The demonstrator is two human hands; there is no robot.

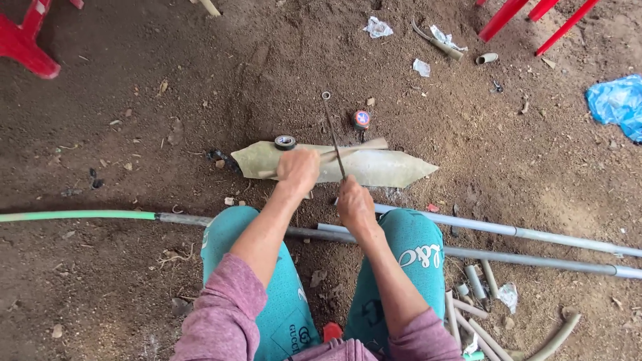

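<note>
The left hand point(298, 168) is clenched over a thin pale pipe point(354, 149) that lies slantwise across a flat, pointed-ended wooden board point(381, 168) on the dirt floor point(200, 100), pressing it down; the forearm reaches forward from a pink sleeve point(224, 314) above the teal-trousered knee. The right hand point(354, 206) is closed around the near end of a dark hacksaw blade point(333, 137), whose thin length runs away from the person and crosses the pipe just right of the left hand's knuckles. A roll of black tape point(285, 142) sits on the board's far edge beside the left hand, and a small round red and blue tape measure point(362, 119) lies on the soil just beyond the board. Long grey conduit pipes point(535, 235) run across the ground under the knees, one joined to a green hose point(73, 216) at the left. Short pipe offcuts point(476, 281) lie by the right knee. Crumpled white wrappers point(378, 27) are scattered farther off, a blue plastic bag point(615, 103) lies at the right edge, and red chair legs point(528, 15) stand at the top.
</note>
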